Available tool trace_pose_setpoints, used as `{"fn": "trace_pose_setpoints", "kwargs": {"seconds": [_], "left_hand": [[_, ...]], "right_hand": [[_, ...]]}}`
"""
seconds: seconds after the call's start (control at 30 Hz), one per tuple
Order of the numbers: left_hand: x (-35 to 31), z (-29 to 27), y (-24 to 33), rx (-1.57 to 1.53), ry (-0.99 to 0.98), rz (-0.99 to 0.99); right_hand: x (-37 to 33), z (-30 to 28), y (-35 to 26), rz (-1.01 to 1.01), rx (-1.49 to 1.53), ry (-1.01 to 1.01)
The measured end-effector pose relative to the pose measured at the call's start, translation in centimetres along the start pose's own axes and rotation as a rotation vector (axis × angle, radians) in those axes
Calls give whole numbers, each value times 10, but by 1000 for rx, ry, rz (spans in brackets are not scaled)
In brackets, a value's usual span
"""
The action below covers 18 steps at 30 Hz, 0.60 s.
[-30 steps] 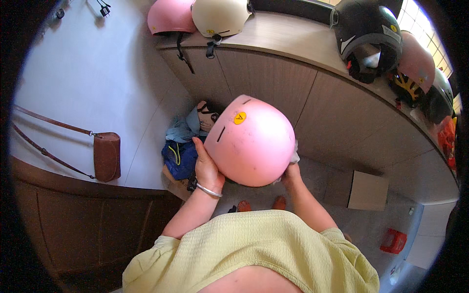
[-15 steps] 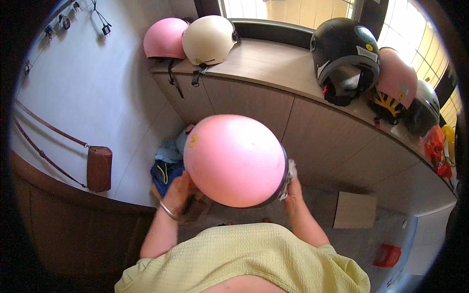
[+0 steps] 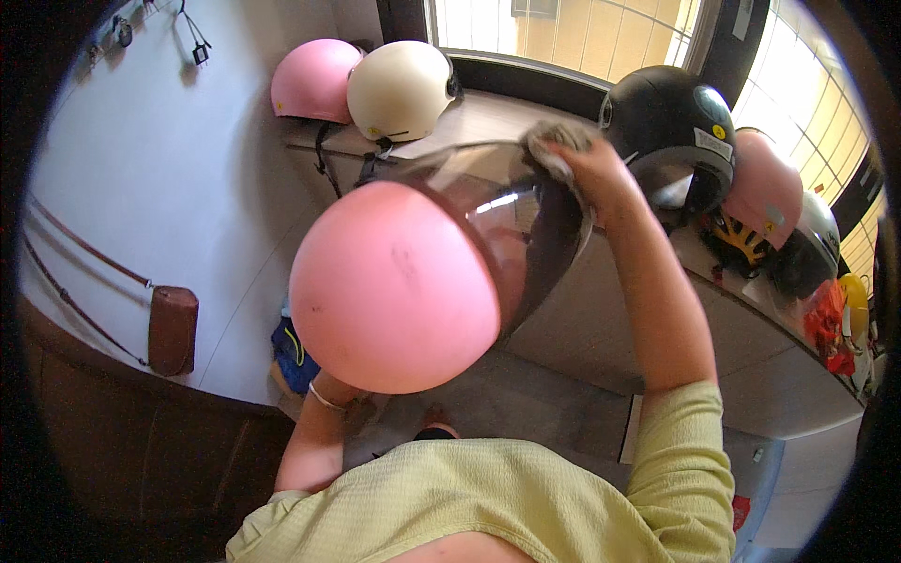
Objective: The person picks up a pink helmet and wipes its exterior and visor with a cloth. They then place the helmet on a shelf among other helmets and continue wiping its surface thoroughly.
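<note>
A pink helmet (image 3: 389,291) with dark scuffs on its shell hangs in front of me, tilted. Its smoky see-through visor (image 3: 511,211) sticks out toward the upper right. My left hand (image 3: 336,388) supports the helmet from below at its near left side; the shell hides its fingers. At the visor's far edge, my right hand (image 3: 596,167) is closed on a crumpled greyish cloth (image 3: 556,145) pressed against the visor.
On the wooden cabinet top (image 3: 493,111) stand another pink helmet (image 3: 314,80), a cream helmet (image 3: 399,89), a black helmet (image 3: 662,117) and more helmets at right. A brown bag (image 3: 174,330) hangs on the left wall. Blue fabric (image 3: 296,357) lies low beside it.
My right hand has moved up and away with the cloth, from the helmet's right side to the visor's far edge. The helmet has turned and shifted left, and its visor now shows.
</note>
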<state>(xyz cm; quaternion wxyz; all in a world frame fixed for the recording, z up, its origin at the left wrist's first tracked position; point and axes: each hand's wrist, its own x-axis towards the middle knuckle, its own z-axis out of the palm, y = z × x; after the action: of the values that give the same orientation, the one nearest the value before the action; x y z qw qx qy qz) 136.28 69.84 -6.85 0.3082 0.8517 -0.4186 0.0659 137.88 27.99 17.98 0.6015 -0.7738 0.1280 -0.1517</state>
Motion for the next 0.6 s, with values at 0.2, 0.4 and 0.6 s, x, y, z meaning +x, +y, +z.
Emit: {"fn": "trace_pose_setpoints", "kwargs": {"seconds": [0.2, 0.4, 0.6], "left_hand": [[105, 3, 17, -1215, -1, -151], [195, 28, -3, -1752, -139, -187], [241, 37, -1, -1773, -132, -390]], "right_hand": [[107, -4, -42, -36, -199, 11], [222, -9, -14, 15, -257, 78], [291, -25, 49, -131, -266, 210]]}}
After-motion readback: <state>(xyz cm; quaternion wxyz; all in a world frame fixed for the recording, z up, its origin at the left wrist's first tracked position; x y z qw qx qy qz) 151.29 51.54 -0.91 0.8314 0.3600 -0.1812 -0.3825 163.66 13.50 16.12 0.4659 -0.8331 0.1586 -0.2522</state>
